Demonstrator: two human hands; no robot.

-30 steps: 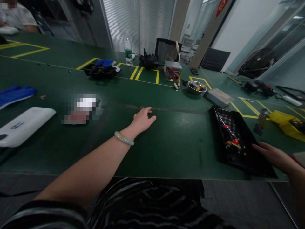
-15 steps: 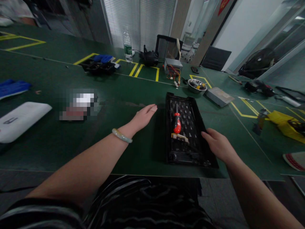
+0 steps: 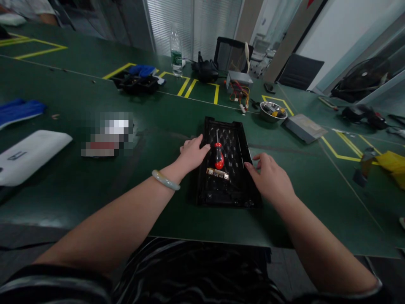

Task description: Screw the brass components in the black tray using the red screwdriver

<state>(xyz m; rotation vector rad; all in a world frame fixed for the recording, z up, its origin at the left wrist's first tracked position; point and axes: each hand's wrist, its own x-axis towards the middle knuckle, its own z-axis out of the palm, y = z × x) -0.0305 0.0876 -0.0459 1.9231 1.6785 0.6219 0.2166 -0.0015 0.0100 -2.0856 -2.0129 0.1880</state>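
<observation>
A black rectangular panel (image 3: 234, 195) with a raised rim and a perforated inside lies lengthwise on the green table in front of me. My left hand (image 3: 193, 154), a bangle on its wrist, takes the panel's left edge, thumb over the rim and fingers along the outside. At the opposite edge is my right hand (image 3: 270, 175), its thumb on the rim and its curled fingers just outside. Inside the panel lie a red-and-black screwdriver (image 3: 219, 156) and, below it, a small tan strip with metal connectors (image 3: 217, 173).
Beyond the panel stand a metal bowl (image 3: 274, 112) of small parts, a flat grey box (image 3: 304, 128) and a power supply (image 3: 239, 81) with loose wires. A water bottle (image 3: 176, 52) is farther back. At left are a white case (image 3: 34, 154) and a blue glove (image 3: 20, 112).
The panel has shifted left, with the screwdriver and strip inside it. My right hand has moved left along with it, and my left hand has come onto the panel's edge.
</observation>
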